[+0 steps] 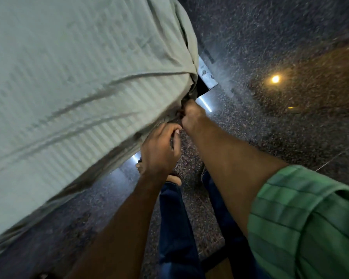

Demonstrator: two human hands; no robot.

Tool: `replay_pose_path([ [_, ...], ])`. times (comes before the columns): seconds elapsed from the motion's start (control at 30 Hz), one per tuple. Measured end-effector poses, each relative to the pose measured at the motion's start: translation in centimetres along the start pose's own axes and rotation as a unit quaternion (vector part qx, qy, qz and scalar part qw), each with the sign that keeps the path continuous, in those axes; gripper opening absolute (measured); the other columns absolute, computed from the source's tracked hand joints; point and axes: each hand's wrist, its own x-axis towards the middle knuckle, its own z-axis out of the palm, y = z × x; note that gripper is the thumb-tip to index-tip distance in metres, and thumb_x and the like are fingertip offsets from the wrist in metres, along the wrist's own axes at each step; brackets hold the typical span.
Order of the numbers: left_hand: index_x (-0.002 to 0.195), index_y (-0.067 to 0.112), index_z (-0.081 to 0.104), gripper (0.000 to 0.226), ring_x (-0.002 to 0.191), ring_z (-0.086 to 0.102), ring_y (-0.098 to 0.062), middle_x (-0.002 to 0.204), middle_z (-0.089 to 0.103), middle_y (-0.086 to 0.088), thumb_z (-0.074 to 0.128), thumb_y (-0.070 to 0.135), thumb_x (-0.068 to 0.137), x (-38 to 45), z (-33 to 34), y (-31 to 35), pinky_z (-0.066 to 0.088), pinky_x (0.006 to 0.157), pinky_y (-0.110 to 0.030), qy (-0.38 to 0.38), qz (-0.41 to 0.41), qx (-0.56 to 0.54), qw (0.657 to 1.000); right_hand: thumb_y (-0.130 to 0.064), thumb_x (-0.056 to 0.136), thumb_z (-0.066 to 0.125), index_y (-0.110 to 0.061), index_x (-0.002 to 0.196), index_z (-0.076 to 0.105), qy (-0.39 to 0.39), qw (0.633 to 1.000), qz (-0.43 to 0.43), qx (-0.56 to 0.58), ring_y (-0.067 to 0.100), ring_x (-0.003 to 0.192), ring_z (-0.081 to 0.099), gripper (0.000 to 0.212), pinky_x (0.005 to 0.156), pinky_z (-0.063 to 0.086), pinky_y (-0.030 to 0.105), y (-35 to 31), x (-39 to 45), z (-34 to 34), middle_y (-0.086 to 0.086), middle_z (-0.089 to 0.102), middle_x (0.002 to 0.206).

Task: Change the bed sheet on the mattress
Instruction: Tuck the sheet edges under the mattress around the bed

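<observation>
Where sheet (79,77) bunches at corner, fingers (177,132) seemingly pinch it.

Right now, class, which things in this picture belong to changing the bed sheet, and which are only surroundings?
Part of the job:
- pale green sheet
- left hand, gripping the sheet's edge at the corner
- right hand, gripping the bunched corner

Just surroundings:
- speckled floor
- bed frame corner
- light reflection
</observation>
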Motion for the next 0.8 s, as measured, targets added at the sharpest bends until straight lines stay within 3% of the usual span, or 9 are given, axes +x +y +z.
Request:
replay_pose_path([
  [0.07, 0.121, 0.025, 0.068, 0.025, 0.104, 0.065, -0.017, 0.117, 0.068, 0.006, 0.051, 0.024, 0.101, 0.3, 0.8, -1.1, 0.055, 0.082, -0.037, -0.035, -0.041, -0.023, 0.998, -0.005, 0.09, 0.069, 0.002, 0.121, 0.067, 0.013, 0.999, -0.011, 0.042, 0.034, 0.086, 0.073, 0.032, 0.06, 0.062, 0.035, 0.3, 1.3, 0.1, 0.017, 0.073, 0.107],
  [0.13, 0.135, 0.028, 0.061, 0.037, 0.119, 0.062, -0.018, 0.133, 0.064, 0.006, 0.048, 0.028, 0.101, 1.0, 1.8, -2.0, 0.054, 0.093, -0.039, -0.075, -0.083, -0.05, 0.992, -0.003, 0.092, 0.065, -0.004, 0.112, 0.066, 0.001, 0.997, -0.015, 0.079, 0.032, 0.093, 0.07, 0.021, 0.07, 0.06, 0.036, 1.1, 2.9, -0.2, 0.014, 0.072, 0.096],
  [0.27, 0.157, 0.027, 0.042, 0.059, 0.144, 0.045, -0.024, 0.159, 0.046, -0.001, 0.043, 0.03, 0.098, 2.7, 2.6, -2.1, 0.041, 0.116, -0.043, -0.149, -0.144, -0.102, 0.973, -0.004, 0.104, 0.047, -0.014, 0.111, 0.064, -0.071, 0.995, -0.038, 0.052, 0.006, 0.042, 0.052, 0.021, 0.043, 0.046, 0.02, 1.4, -0.1, -1.6, -0.006, 0.057, 0.052],
  [0.33, 0.159, 0.024, 0.038, 0.061, 0.147, 0.041, -0.026, 0.162, 0.042, -0.004, 0.045, 0.024, 0.098, 3.4, 2.8, -1.9, 0.036, 0.119, -0.045, -0.174, -0.154, -0.12, 0.965, -0.011, 0.103, 0.048, -0.016, 0.092, 0.063, -0.079, 0.995, -0.032, 0.053, 0.006, 0.04, 0.049, 0.019, 0.046, 0.044, 0.023, 1.2, -1.0, -1.0, -0.009, 0.052, 0.048],
  [0.4, 0.159, 0.025, 0.039, 0.062, 0.146, 0.042, -0.025, 0.161, 0.043, -0.002, 0.042, 0.024, 0.096, 3.8, 2.8, -2.0, 0.036, 0.12, -0.044, -0.183, -0.174, -0.149, 0.956, -0.016, 0.098, 0.053, -0.016, 0.08, 0.063, -0.047, 0.996, -0.035, 0.074, 0.019, 0.06, 0.062, 0.021, 0.059, 0.052, 0.03, 0.9, -1.5, 0.7, 0.001, 0.063, 0.061],
  [0.47, 0.157, 0.026, 0.041, 0.065, 0.144, 0.044, -0.022, 0.159, 0.047, -0.001, 0.04, 0.024, 0.092, 4.1, 2.8, -2.5, 0.038, 0.119, -0.044, -0.188, -0.2, -0.186, 0.943, -0.027, 0.095, 0.053, -0.014, 0.092, 0.072, -0.052, 0.994, -0.04, 0.09, 0.036, 0.096, 0.071, 0.023, 0.088, 0.06, 0.043, 0.8, -1.7, 2.3, 0.015, 0.077, 0.098],
  [0.53, 0.158, 0.028, 0.04, 0.067, 0.144, 0.045, -0.021, 0.159, 0.047, -0.001, 0.041, 0.025, 0.091, 4.2, 2.7, -2.9, 0.04, 0.118, -0.044, -0.209, -0.217, -0.204, 0.932, -0.036, 0.097, 0.049, -0.016, 0.103, 0.074, -0.054, 0.994, -0.052, 0.074, 0.039, 0.113, 0.067, 0.033, 0.101, 0.055, 0.049, 0.9, -1.7, 2.5, 0.018, 0.074, 0.117],
  [0.7, 0.162, 0.026, 0.028, 0.062, 0.146, 0.041, -0.024, 0.165, 0.035, -0.001, 0.041, 0.013, 0.104, 5.2, 1.2, -1.6, 0.037, 0.119, -0.039, -0.265, -0.267, -0.171, 0.91, -0.032, 0.105, 0.048, -0.019, 0.097, 0.07, -0.065, 0.993, -0.065, -0.072, 0.017, 0.079, 0.066, 0.027, 0.068, 0.055, 0.03, -0.8, -2.3, 0.0, -0.002, 0.072, 0.085],
  [0.8, 0.161, 0.023, 0.033, 0.058, 0.144, 0.043, -0.028, 0.165, 0.035, -0.003, 0.04, 0.015, 0.104, 5.5, 0.1, -1.1, 0.038, 0.119, -0.044, -0.297, -0.286, -0.158, 0.897, -0.018, 0.107, 0.044, -0.011, 0.115, 0.07, -0.043, 0.991, -0.08, -0.097, 0.013, 0.079, 0.062, 0.028, 0.063, 0.05, 0.025, -0.8, -3.2, -1.8, -0.007, 0.069, 0.085],
])
